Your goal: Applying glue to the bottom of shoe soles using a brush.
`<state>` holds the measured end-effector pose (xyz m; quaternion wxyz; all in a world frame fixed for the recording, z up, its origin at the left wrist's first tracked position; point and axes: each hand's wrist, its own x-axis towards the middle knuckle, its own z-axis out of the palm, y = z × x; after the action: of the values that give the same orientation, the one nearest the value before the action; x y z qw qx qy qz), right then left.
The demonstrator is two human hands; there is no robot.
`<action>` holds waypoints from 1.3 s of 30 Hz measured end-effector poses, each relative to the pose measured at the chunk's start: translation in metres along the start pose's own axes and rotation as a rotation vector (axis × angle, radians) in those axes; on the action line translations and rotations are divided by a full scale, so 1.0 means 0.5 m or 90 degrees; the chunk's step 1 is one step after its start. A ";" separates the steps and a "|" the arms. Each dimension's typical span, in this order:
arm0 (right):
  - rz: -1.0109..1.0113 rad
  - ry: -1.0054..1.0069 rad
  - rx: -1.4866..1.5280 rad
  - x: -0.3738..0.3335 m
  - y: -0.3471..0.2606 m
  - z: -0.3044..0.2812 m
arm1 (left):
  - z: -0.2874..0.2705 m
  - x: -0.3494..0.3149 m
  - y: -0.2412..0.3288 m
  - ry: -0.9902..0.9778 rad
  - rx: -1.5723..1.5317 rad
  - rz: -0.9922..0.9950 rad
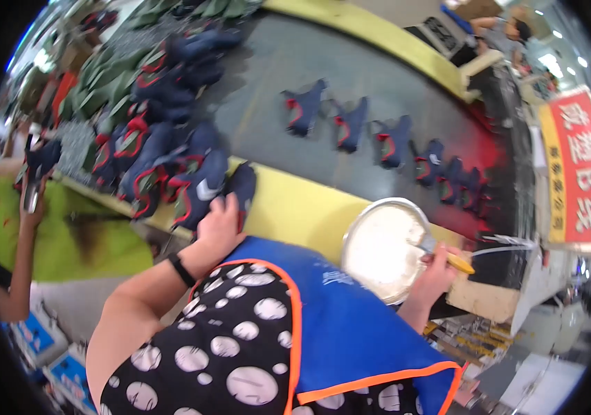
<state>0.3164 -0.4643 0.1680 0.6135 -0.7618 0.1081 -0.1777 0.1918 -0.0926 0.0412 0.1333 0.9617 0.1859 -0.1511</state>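
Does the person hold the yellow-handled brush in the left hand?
No: the right hand holds the yellow-handled brush at the round bowl, while the left hand touches a navy shoe upper.

1. On the right, I am viewing a red-and-yellow sign (578, 169): large white characters are running down its red field, smaller dark ones down its yellow strip.
2. On the blue apron (351, 315), pale lettering is showing, too blurred for me.
3. A dark blue shoe (202, 169) is bearing a white mark I am failing to decipher.
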 end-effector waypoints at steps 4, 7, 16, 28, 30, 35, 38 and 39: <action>-0.004 0.009 0.017 -0.022 -0.005 -0.006 | 0.024 0.038 -0.006 -0.110 0.087 0.008; 0.012 0.012 0.056 -0.036 -0.009 -0.009 | 0.068 0.091 0.004 -0.099 0.106 0.059; 0.028 0.050 0.040 -0.061 -0.014 -0.001 | 0.017 0.097 0.060 -0.135 0.150 0.140; 0.036 0.059 0.039 -0.091 0.011 -0.019 | 0.101 0.206 0.004 -0.224 -0.491 0.316; 0.039 0.066 0.040 -0.090 0.008 -0.019 | 0.122 0.219 0.009 -0.186 -0.396 0.284; 0.041 0.088 0.062 -0.097 0.014 -0.036 | 0.092 0.150 0.036 -0.048 -0.289 0.087; 0.097 0.110 0.111 -0.103 0.037 -0.052 | 0.102 0.103 0.058 -0.079 -0.154 0.193; 0.092 0.107 0.113 -0.103 0.042 -0.055 | 0.106 0.106 0.064 -0.075 -0.157 0.192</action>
<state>0.2593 -0.4738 0.1453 0.6783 -0.6774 0.1977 -0.2048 0.2385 -0.1212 -0.0191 0.2814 0.9447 0.0485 -0.1612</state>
